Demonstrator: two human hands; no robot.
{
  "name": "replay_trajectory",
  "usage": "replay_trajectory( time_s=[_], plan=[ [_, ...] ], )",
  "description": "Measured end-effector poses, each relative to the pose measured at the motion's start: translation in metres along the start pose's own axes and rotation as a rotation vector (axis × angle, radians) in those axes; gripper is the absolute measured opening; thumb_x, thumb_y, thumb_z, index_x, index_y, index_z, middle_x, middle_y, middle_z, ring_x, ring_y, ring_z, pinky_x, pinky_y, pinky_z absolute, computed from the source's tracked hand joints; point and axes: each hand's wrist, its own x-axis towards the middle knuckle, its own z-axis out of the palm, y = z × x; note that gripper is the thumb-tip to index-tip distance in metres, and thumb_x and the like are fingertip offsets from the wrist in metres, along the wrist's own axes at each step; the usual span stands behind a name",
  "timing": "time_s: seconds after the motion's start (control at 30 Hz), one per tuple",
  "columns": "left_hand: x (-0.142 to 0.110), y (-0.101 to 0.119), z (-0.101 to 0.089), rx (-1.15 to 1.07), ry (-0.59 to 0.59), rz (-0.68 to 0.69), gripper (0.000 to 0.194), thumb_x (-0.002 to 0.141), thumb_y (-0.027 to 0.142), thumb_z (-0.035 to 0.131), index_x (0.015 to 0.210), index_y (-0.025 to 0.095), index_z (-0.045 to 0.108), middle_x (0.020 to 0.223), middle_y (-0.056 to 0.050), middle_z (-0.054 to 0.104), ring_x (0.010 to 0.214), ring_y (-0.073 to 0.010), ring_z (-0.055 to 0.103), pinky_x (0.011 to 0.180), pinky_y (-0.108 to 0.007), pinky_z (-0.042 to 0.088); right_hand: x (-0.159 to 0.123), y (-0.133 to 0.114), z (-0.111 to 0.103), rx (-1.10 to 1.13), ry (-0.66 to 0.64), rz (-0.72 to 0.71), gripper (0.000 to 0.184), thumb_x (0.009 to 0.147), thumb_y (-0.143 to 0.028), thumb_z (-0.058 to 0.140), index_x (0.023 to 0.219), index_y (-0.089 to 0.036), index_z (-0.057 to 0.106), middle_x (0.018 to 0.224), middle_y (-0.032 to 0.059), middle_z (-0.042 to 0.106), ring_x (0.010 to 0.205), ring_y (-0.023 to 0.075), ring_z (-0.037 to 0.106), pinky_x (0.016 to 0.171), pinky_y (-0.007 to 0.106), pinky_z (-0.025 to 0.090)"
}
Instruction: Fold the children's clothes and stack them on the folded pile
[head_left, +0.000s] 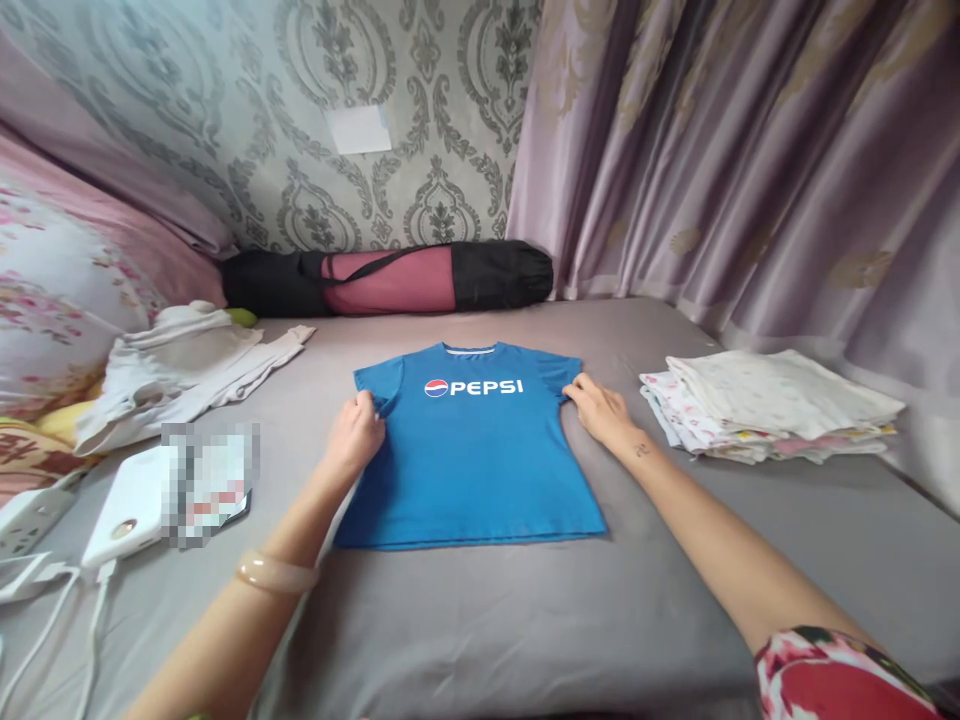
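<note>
A blue T-shirt (480,460) with a white PEPSI print lies spread flat, front side up, its neckline away from me. My left hand (356,432) is closed on the shirt's left edge just below the sleeve, and the cloth bunches at the fingertips. On the other side, my right hand (598,405) pinches the fabric under the right sleeve. A pale bangle (277,573) circles my left wrist. The shirt's hem faces me and rests on the grey sheet.
Folded cloths (780,400) are stacked at the right. A black and dark pink roll bag (390,280) lies along the wall. At the left are a crumpled pale garment (180,365), a white power bank (135,505), a power strip (30,520) and cables.
</note>
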Motion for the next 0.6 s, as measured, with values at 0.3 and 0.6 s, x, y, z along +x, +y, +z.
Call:
replay_trajectory(
  time_s=[0.3,0.6],
  plan=[
    [-0.007,0.091,0.038,-0.115,-0.061,0.480,0.041,0.084,0.014,0.042,0.123,0.012,0.052,0.120,-0.019,0.059,0.118,-0.0289,0.053,0.101,-0.046,0.042,-0.012,-0.131,-0.003,0.288,-0.079,-0.259,0.054,0.098,-0.030,0.027,0.147,-0.009,0.038,0.155,0.0143,0.032,0.144,0.0273,0.023,0.116,0.045,0.019],
    [-0.034,0.107,0.067,-0.068,-0.111,0.233,0.053,0.097,0.039,0.033,0.139,0.009,0.043,0.150,-0.021,0.039,0.142,-0.0326,0.031,0.115,-0.052,0.025,-0.017,-0.120,0.010,0.308,-0.127,-0.217,0.059,0.099,-0.044,0.025,0.152,-0.020,0.028,0.160,0.0138,0.016,0.147,0.0330,0.011,0.111,0.067,0.007]
  ],
)
